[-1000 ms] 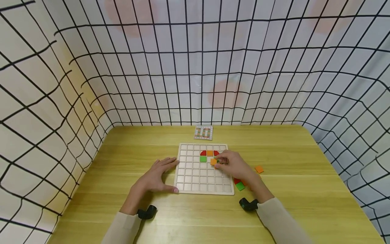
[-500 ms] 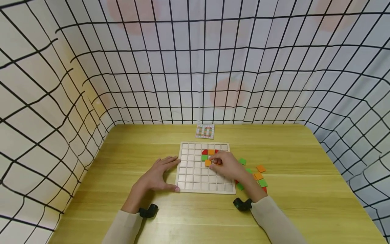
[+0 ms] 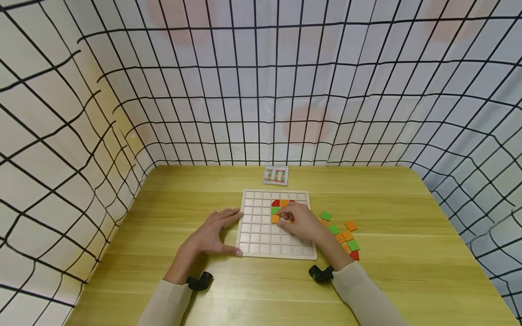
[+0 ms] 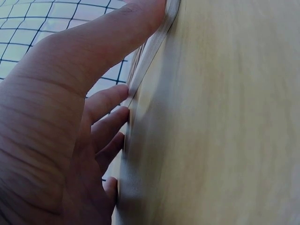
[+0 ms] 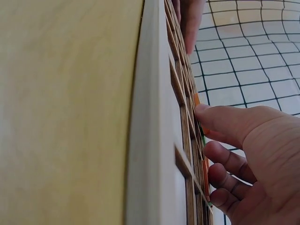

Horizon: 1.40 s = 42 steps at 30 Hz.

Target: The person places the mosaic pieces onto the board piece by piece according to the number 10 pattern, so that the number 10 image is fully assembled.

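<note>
A pale wooden grid board (image 3: 258, 241) lies on the table, bearing a green tile (image 3: 275, 210), an orange tile (image 3: 284, 203) and red rounded tiles (image 3: 276, 203) in its upper right part. My right hand (image 3: 302, 221) is over the board with thumb and forefinger at the right edge of another orange tile (image 3: 275, 218), just below the green one. In the right wrist view its thumb (image 5: 218, 117) touches orange, the other fingers curled; they hide some cells. My left hand (image 3: 210, 235) rests at the board's left edge, fingers spread, the thumb at the lower left corner.
Loose green, orange and red tiles (image 3: 348, 235) lie right of the board, partly behind the right forearm. A small printed pattern card (image 3: 276, 175) lies beyond the board. A white cloth with black grid lines (image 3: 228, 99) surrounds the wooden table (image 3: 183, 190).
My right hand has carried the orange tile leftward across the board to the cell below the green tile. The left hand has stayed at the board's edge. The head view has shifted slightly.
</note>
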Tool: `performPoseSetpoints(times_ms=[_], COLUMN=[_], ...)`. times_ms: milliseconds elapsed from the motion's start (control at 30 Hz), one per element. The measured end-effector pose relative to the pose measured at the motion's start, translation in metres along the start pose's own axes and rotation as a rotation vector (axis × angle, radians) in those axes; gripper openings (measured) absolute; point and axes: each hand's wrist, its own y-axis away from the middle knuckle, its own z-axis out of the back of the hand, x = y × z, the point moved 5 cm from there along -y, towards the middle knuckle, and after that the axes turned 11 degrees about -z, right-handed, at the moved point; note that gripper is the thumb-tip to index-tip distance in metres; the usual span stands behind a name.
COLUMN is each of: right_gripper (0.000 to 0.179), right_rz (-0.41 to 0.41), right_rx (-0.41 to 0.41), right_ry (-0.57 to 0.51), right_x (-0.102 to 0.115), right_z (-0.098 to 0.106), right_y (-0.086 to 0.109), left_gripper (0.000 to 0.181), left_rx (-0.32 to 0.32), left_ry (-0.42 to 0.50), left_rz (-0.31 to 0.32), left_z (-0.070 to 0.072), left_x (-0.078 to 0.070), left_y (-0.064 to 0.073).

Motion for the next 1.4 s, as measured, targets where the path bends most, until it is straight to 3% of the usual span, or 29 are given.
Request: performPoseSetpoints(times_ms=[667, 1033, 1400], right_gripper=[0.024, 0.025, 0.025], right_rz=[0.001, -0.046, -0.105], right_rx=[-0.027, -0.069, -0.143], right_ry=[-0.055, -0.086, -0.011], right_x=[-0.007, -0.028, -0.060], right_z=[0.007, 0.032, 0.059], right_y=[0.003, 0.013, 0.032], left_gripper=[0.115, 0.114, 0.114], left_rx=[-0.004, -0.016, -0.002], left_ry=[-0.014, 0.006, 0.003], left_rz=[-0.016, -0.007, -0.001], left_z=[0.000, 0.003, 0.000], left_x=[-0.001, -0.003, -0.001], left_y=[-0.002, 0.001, 0.000])
